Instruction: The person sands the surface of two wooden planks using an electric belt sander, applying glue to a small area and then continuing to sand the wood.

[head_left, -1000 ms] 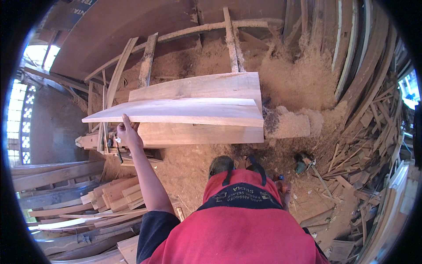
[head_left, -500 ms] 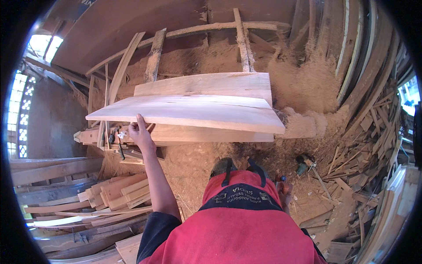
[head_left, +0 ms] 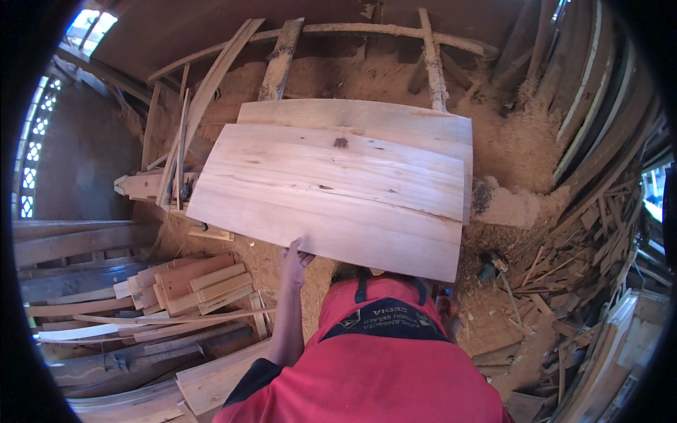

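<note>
A broad pale wooden panel with knots and a lengthwise crack slopes toward me, its near edge close to my body. My left hand is closed on that near edge, thumb on top and fingers underneath. Behind it, a second pale board shows along its far side; the rest of that board is covered. Low beside my right hip, my right hand is closed round something with a small blue part, mostly hidden by my body and too small to name.
Stacked short boards lie at the left, above long planks. Scrap wood is heaped at the right, with sawdust beside the panel. Upright bars lean on a curved rail at the back. A dark green tool lies on the ground.
The panel's near edge has come down toward my body, so its broad face now shows. My left hand moved nearer and to the right with it. The right hand stays at my hip.
</note>
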`<state>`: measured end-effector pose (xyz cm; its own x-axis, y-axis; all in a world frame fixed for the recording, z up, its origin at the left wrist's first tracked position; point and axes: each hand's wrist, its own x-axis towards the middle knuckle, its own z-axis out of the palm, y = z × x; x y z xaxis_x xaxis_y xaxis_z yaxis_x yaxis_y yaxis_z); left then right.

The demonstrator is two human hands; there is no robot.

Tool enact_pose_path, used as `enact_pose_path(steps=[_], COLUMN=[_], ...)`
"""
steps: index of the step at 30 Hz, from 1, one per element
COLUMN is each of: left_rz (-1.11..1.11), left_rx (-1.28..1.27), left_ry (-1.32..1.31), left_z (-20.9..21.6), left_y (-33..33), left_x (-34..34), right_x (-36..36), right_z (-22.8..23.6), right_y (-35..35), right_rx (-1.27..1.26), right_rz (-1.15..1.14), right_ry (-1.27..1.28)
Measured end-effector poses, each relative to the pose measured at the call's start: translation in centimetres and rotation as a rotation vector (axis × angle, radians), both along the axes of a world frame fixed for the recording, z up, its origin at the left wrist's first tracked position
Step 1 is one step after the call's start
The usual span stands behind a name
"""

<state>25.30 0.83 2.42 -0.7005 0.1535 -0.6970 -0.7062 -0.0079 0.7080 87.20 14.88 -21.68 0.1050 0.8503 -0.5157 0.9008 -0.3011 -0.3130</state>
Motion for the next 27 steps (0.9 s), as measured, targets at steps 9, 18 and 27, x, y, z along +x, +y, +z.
enact_pose_path(steps=[9,18,27], left_rz=[-0.105,-0.206,-0.377], left_rx=[-0.013,-0.075,-0.021], left_ry=[-0.221,-0.179,0.12], left_z=[-8.6,-9.7,-9.7], left_y=[-0.4,0.2,7.7], left_x=[-0.9,-1.5,-5.4], right_x=[-9.4,-7.3,-5.6], right_z=[8.3,7.1,7.6], right_y=[-1.9,-5.7,-4.9], right_rx=[0.154,0.043,0.294], right_rz=[0.146,0.145,0.375], right_ry=[0.384,0.092,-0.036])
